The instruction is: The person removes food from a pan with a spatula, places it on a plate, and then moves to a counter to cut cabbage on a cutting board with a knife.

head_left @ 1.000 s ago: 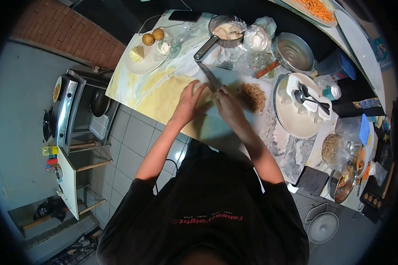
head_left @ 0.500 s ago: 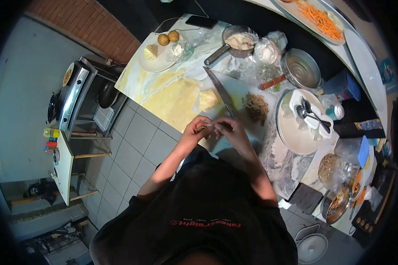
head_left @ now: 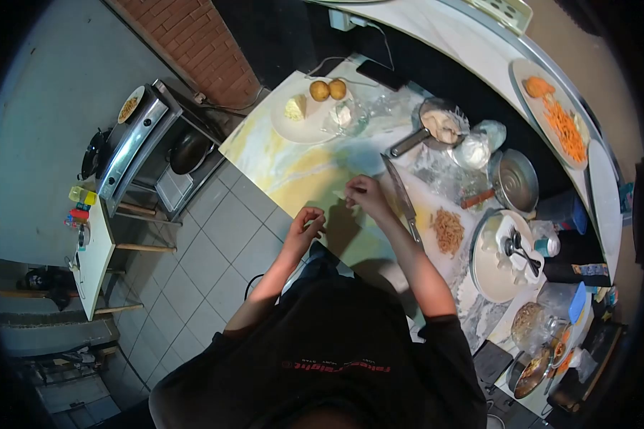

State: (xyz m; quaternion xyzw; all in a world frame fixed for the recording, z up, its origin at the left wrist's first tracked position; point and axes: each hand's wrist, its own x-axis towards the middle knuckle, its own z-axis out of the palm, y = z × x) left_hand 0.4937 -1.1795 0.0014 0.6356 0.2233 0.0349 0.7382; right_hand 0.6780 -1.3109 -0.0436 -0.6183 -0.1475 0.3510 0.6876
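1. The knife (head_left: 402, 191), gripped in the right hand (head_left: 365, 193) a second ago, is now left lying on the cutting board (head_left: 426, 199), its handle pointed near and its tip far. Cutting is judged to be paused, with fingers alone being used.
2. The hands, brought together half a second ago, are now parted. The right hand is reached out over the worktop (head_left: 254, 150), left of the knife; a small pale scrap (head_left: 339, 193) seems to be pinched at its fingertips.
3. The left hand (head_left: 308, 227) is held nearer and further left, its fingers loosely curled; nothing is seen gripped.
4. The pile of brown strips (head_left: 448, 232) is left untouched on the board, right of the knife.
5. The pale block, seen earlier left of the knife, cannot be made out; it may be covered by the right arm.
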